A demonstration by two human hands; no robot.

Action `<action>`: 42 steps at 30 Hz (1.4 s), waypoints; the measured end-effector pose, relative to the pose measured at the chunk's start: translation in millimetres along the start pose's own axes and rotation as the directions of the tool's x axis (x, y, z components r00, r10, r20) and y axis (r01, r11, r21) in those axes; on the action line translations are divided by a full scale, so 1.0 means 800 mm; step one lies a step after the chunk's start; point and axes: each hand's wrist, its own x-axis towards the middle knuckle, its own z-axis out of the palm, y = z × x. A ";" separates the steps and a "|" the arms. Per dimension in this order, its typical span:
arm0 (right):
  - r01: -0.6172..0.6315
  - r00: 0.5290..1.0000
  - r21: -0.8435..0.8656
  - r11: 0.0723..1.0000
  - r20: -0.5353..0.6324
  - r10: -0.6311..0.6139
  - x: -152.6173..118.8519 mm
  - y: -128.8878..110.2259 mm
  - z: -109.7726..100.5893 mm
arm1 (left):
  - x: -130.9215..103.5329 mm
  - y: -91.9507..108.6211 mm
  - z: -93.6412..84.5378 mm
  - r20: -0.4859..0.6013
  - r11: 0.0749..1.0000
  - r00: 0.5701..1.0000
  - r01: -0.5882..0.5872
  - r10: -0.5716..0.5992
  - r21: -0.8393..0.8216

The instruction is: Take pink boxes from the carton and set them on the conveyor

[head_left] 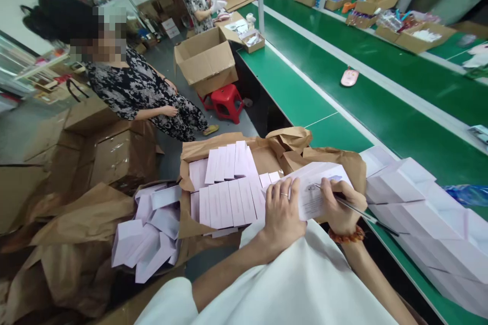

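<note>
Over the open carton (229, 148) of white boxes (224, 203), the left hand (281, 213) lies flat, fingers spread, on one box (316, 187); the right hand (340, 206) is clenched round a pen (358, 210).

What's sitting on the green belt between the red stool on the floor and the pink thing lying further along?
In the head view, nothing rests on it: between the red stool and the pink item there is only bare green belt and its edge.

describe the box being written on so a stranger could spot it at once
Start at the open brown carton beside the green belt, packed with pale boxes. The white box lies at its right edge, under the left hand. Unlike its neighbours, the right hand has a pen on it.
</note>
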 end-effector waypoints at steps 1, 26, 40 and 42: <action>0.000 1.000 -0.011 1.000 -0.010 -0.001 0.001 0.002 -0.003 | 0.002 0.002 0.001 0.006 1.000 1.000 -0.011 0.011 -0.002; -0.152 0.968 -0.105 0.983 -0.216 0.127 -0.021 0.016 -0.024 | 0.012 0.007 0.013 0.140 0.983 0.973 -0.181 0.185 -0.040; -0.217 0.895 0.051 0.975 -0.388 0.219 -0.023 0.005 -0.044 | 0.006 0.005 0.015 0.239 0.979 0.954 -0.151 0.180 -0.137; -0.238 0.808 0.031 0.971 -0.548 0.215 -0.006 0.009 -0.063 | 0.005 0.003 0.020 0.216 0.979 0.963 -0.128 0.161 -0.159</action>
